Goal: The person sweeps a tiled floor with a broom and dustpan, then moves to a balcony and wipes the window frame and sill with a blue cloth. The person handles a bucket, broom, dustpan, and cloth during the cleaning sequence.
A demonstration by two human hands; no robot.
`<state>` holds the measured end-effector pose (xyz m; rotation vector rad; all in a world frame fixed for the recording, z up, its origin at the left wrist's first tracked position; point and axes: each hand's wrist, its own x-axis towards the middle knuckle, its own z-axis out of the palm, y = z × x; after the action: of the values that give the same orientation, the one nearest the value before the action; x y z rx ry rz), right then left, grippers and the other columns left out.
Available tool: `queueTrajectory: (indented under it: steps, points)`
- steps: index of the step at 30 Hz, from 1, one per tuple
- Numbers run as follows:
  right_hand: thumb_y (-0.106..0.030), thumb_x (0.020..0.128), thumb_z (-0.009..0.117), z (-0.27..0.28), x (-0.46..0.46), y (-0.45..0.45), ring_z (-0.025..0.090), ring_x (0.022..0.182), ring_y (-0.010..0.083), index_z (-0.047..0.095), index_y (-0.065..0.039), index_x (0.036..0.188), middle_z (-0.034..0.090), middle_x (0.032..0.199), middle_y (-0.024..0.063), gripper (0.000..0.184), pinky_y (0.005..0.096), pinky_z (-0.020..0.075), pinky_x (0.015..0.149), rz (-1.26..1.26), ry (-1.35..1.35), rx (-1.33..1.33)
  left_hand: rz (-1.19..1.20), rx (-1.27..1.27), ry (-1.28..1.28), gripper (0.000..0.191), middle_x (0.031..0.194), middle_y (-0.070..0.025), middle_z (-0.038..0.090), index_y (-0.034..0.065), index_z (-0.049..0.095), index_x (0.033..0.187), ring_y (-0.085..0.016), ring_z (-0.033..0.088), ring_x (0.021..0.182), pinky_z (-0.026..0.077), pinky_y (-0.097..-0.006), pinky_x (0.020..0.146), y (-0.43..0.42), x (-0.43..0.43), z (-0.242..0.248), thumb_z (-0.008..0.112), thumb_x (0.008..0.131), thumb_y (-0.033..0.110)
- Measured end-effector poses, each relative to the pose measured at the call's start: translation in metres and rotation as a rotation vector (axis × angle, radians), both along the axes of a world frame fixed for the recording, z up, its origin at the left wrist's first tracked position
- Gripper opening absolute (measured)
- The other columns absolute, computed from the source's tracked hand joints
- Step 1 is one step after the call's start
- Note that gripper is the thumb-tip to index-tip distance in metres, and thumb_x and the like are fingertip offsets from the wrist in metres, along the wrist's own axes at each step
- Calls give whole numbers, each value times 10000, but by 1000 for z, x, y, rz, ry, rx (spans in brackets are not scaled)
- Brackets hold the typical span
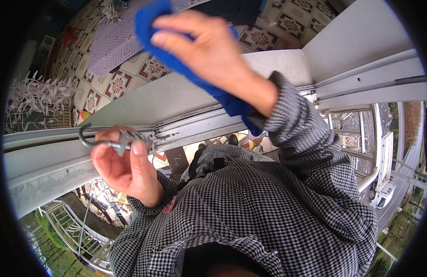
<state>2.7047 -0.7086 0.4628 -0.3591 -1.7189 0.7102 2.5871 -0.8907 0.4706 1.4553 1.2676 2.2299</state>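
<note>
My left hand (125, 169) pinches a grey hook-ended piece (106, 142) between thumb and fingers. Its curved hook points left, and a pale body partly hidden by the fingers lies behind it. Raised higher and to the right, my right hand (210, 52) grips a blue cloth (185, 69). One end of the cloth rises above the fingers, and the rest trails under the wrist toward the window track. Both the cloth and this hand are somewhat blurred. A white sliding-window frame (199, 123) crosses below the hands, close beyond my checked garment (241, 194).
Beyond the frame is a patterned tile floor (118, 85) with a lilac quilted cover (113, 48). Pale artificial foliage (40, 97) stands at the left. Metal railings (78, 235) and a white truck (383, 194) on a road show outside.
</note>
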Motion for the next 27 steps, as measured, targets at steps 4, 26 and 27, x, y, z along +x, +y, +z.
queueTrajectory:
  steps: [4, 26, 27]
  points:
    - [-362, 848, 620, -107, -91, -25, 492, 1059, 227, 728, -241, 1024, 636, 1022, -3, 239, 354, 366, 885, 404, -964, -26, 11, -338, -99, 440, 1093, -126, 524, 39, 464, 1152, -171, 543, 909, 466, -293, 804, -24, -5, -20, 673, 785, -83]
    - [-207, 759, 715, -48, 17, -53, 544, 845, 227, 725, -68, 878, 600, 850, 52, 184, 333, 472, 759, 104, -578, 21, -392, -336, 158, 376, 918, -168, 586, -44, 574, 1011, -200, 565, 782, 463, -293, 693, -46, -32, -33, 719, 665, -70]
    - [-208, 747, 719, -55, 8, -59, 542, 847, 223, 728, -73, 861, 599, 846, 45, 177, 328, 468, 765, 146, -647, 46, -377, -362, 192, 375, 923, -165, 589, -43, 574, 1013, -199, 566, 782, 463, -294, 695, -51, -35, -33, 720, 668, -65]
